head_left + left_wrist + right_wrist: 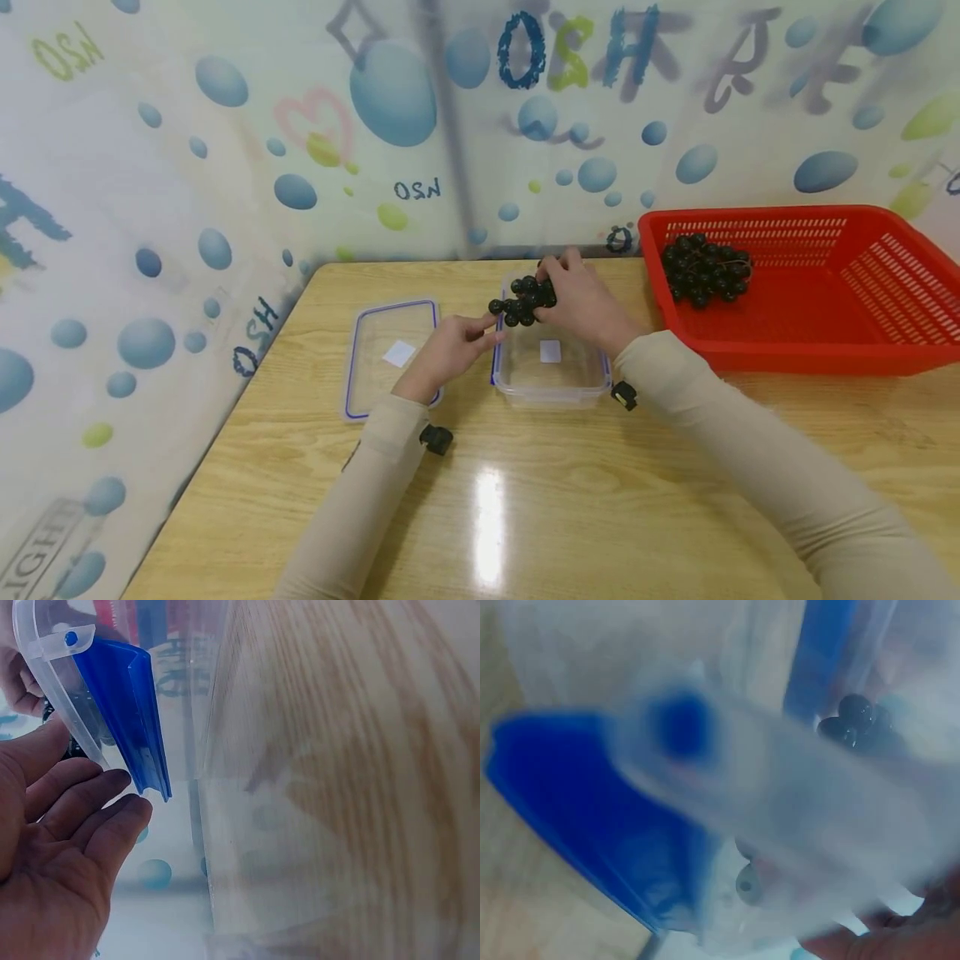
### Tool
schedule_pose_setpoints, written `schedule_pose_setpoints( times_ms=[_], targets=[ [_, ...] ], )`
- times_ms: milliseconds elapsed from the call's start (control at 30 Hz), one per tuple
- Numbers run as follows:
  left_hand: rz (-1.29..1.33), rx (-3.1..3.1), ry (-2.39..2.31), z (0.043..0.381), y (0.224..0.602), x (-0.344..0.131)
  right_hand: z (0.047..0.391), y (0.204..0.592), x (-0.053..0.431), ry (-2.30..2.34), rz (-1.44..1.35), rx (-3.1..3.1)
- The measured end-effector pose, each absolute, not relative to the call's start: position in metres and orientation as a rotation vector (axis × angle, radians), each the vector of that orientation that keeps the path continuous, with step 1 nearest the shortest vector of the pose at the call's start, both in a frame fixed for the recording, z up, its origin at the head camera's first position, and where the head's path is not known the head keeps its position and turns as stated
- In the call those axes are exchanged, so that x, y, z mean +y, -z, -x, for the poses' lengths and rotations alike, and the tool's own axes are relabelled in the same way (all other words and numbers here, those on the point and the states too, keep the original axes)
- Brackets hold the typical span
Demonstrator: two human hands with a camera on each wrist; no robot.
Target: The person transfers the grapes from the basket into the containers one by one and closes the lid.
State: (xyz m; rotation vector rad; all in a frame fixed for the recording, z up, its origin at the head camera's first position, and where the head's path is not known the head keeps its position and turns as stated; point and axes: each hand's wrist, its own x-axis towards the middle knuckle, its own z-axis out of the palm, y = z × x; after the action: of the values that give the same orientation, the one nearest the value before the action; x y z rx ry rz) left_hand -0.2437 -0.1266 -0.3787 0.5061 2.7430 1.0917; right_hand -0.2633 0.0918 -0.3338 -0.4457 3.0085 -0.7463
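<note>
In the head view a bunch of black grapes (527, 302) hangs over the back part of a clear plastic container (555, 390). My right hand (585, 302) grips the bunch from the right, thumb and fingers around its end. My left hand (453, 350) is at the bunch's left tip beside the container's rim; its fingers are loosely bent, and I cannot tell if they touch the grapes. The left wrist view shows that hand's palm (60, 862) near a blue side clip (127, 712). In the right wrist view, the blurred container wall partly hides the grapes (855, 712).
Left of the container, a clear lid with a blue seal (360, 358) lies flat on the wooden table (420, 517). A red plastic basket (795, 358) stands at the right, with another bunch of black grapes (705, 271) in its left end. A patterned wall (480, 125) rises behind the table.
</note>
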Motion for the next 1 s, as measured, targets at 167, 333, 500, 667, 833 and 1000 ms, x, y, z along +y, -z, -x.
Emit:
schedule_pose_setpoints(
  times_ms=[167, 333, 500, 667, 833, 1000],
  targets=[
    [-0.494, 2.752, -1.085, 0.243, 0.379, -0.127, 0.261, 0.346, 0.093, 0.779, 0.448, 3.003],
    [-0.480, 2.749, -1.103, 0.243, 0.380, -0.127, 0.259, 0.355, 0.098, 0.727, 0.472, 3.012],
    [-0.479, 2.733, -1.113, 0.243, 0.379, -0.127, 0.262, 0.362, 0.100, 0.764, 0.491, 3.041],
    [-0.503, 2.738, -1.134, 0.243, 0.379, -0.127, 0.264, 0.364, 0.101, 0.717, 0.524, 3.100],
    [-0.534, 2.749, -1.140, 0.242, 0.379, -0.127, 0.264, 0.365, 0.101, 0.546, 0.539, 3.146],
    [-0.554, 2.755, -1.135, 0.243, 0.381, -0.127, 0.265, 0.367, 0.101, 0.307, 0.613, 3.085]
  ],
)
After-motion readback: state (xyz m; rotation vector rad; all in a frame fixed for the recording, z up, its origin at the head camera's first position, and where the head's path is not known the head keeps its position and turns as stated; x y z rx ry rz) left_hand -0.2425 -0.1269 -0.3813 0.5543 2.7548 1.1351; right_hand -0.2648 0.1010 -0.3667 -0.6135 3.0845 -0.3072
